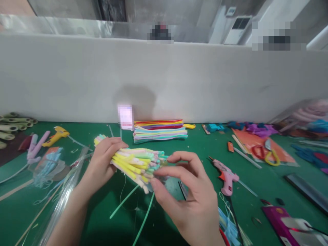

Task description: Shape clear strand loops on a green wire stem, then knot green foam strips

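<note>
Green bench [205, 147] with a plain pale partition [77, 78] behind it, and plenty of clutter down both sides. Smack in the middle, the left hand [105, 159] is wrapped around a fat bundle of fuzzy pastel stems [133, 162], so the gathering part looks pretty well done to me. Right hand [191, 191] has its fingers curled with a narrow gap at the bundle's right end; can't tell if it's pinching anything. Ends look uneven, and nothing I can see ties them there. Two green strands [124, 202] show below; joined or loose, no idea. Another stack of stems [160, 133] lies at upper center, and the pink glue gun [228, 174] sits unheld, center right.
</note>
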